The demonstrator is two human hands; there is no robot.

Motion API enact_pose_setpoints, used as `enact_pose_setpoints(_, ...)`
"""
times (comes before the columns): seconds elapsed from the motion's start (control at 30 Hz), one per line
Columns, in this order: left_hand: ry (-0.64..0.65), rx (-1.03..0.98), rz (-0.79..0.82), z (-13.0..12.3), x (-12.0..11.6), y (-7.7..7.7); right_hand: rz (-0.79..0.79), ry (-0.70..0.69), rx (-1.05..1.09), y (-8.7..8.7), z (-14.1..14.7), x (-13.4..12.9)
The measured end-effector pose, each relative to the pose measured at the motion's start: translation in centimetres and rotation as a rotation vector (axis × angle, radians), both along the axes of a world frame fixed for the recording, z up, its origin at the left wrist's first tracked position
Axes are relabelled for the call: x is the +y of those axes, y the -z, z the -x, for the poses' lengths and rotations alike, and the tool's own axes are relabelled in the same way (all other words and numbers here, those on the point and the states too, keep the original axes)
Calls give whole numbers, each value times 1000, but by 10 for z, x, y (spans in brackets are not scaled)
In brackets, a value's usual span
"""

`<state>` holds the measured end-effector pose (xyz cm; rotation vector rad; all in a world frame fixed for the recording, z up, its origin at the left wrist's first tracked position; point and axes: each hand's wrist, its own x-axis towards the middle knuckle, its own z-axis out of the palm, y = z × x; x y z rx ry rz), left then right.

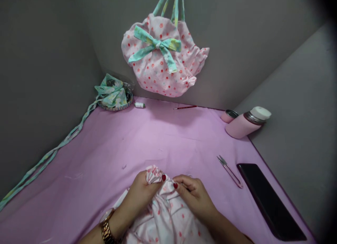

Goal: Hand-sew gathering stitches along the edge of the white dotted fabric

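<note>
A pale pink cloth with red dots [171, 216] lies bunched at the near edge, gathered into small pleats at its top. My left hand [143, 191], with a watch on the wrist, grips the ruffled end of this fabric between thumb and fingers. Close beside it, my right hand [193, 193] pinches the same gathered edge with thumb and forefinger. Whether a needle is in the right fingers is too small to tell. A bit of pale thread seems to show behind the right hand.
Thread snips [230, 172] and a black phone [270, 200] lie at right. Behind them stand a pink bottle [242, 124] and its cup [229, 116]. A thread spool [139, 105], red pencil [185, 107] and basket with green cloth [116, 107] are at the back. A dotted bag [158, 75] hangs above.
</note>
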<state>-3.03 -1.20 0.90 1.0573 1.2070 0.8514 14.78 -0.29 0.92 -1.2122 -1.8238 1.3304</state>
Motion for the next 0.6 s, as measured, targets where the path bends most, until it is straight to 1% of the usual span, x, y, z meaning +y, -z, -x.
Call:
enact_pose_setpoints(0.13, 26, -99, 66, 0, 1, -2, 39, -35, 43, 0, -1, 3)
enact_pose_setpoints(0.3, 47, -185, 110, 0, 1, -1, 90, -84, 109, -1, -3, 5)
enact_pose_setpoints(0.43, 66, -206, 100, 1, 1, 1, 107, -120, 135, -3, -4, 5)
enact_pose_setpoints(0.6, 80, -224, 89, 2, 0, 2, 157, -135, 156, -4, -5, 5)
